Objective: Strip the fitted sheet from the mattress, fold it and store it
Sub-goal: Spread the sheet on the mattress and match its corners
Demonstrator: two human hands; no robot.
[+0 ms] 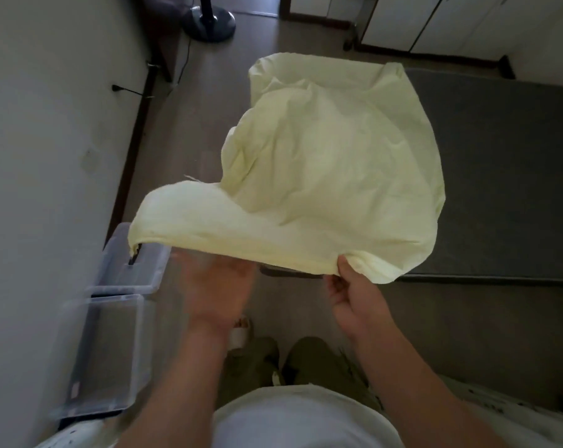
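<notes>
Fitted sheet (322,176) is mid-frame, billowed in the air, its far part over the bare grey mattress (506,163) at right. Right hand (354,295) pinches the near hem, thumb on top. Left hand (217,286) is motion-blurred just under the hem, fingertips hidden; can't tell whether it grips. Clear plastic bins (109,354) sit lower left by the wall.

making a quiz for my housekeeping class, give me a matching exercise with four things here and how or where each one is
1 sheet
2 mattress
3 plastic boxes
4 fan base

a clear, on the floor by the wall
b dark, round, far across the floor
c pale yellow, pinched by the right hand
d grey, bare

Pairs: 1c, 2d, 3a, 4b
</notes>
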